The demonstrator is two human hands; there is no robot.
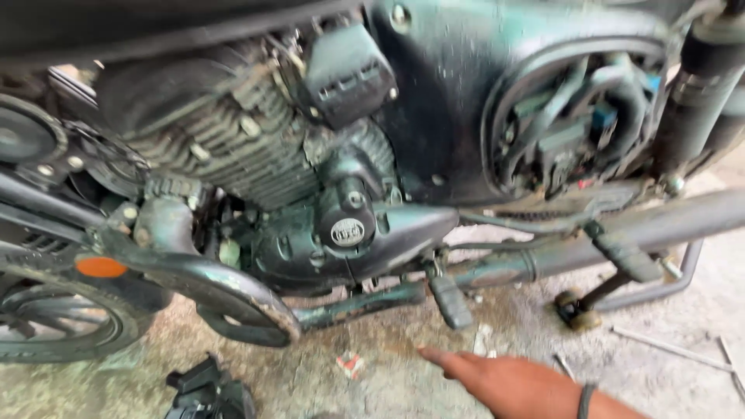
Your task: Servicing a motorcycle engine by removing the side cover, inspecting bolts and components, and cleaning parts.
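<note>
Below the motorcycle engine, at the lower edge of the view, one hand is seen entering from the right; it is taken to be the right hand, though this is judged from the angle of the forearm only. The left hand is not in view.

Grip: nothing is held. The forefinger is stretched out toward the left, just above the stained concrete floor, and the other fingers are curled under; how tightly cannot be told. A dark band is worn at the wrist.

Nearest things: a ribbed footpeg hangs just above and ahead of the fingertip, apart from it. A small red and white scrap lies on the floor to the left of the finger. The exhaust pipe runs above the hand, well apart.

Risks, as judged: the hand could be knocked or scraped on the footpeg if raised without care. A burn could be had from the exhaust pipe if it is hot; its heat cannot be told. Thin metal rods lie loose on the floor to the right and could be stepped on.
</note>
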